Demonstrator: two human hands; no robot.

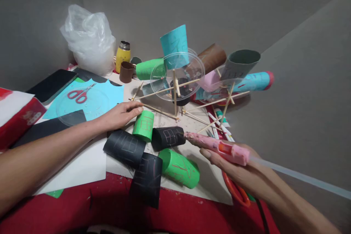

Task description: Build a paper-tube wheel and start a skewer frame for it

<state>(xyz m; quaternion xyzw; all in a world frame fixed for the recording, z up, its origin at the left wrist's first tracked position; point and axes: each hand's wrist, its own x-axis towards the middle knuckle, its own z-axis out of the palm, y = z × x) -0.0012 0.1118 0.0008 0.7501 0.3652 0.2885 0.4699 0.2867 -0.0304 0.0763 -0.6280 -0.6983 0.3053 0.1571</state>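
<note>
My right hand (pixel 233 161) is closed around a pink hot glue gun (pixel 208 142), with a long translucent glue stick (pixel 301 177) running out of its back. The nozzle points left, at the end of a black paper tube (pixel 170 137). My left hand (pixel 127 111) reaches over the table with its fingers stretched out, tips beside a wooden stick frame (pixel 175 95) and just above a green paper tube (pixel 145 126). I cannot tell whether they touch. A clear plastic disc (pixel 192 62) sits on the frame, bearing a blue paper cup shape (pixel 174 44).
More black tubes (pixel 126 148) and a green tube (pixel 182 168) lie in front. Red scissors (pixel 79 95) rest on blue paper (pixel 116 93) at left, near a dark tablet-like slab (pixel 52 84). Behind stand a yellow bottle (pixel 123 56) and a plastic bag (pixel 90 40).
</note>
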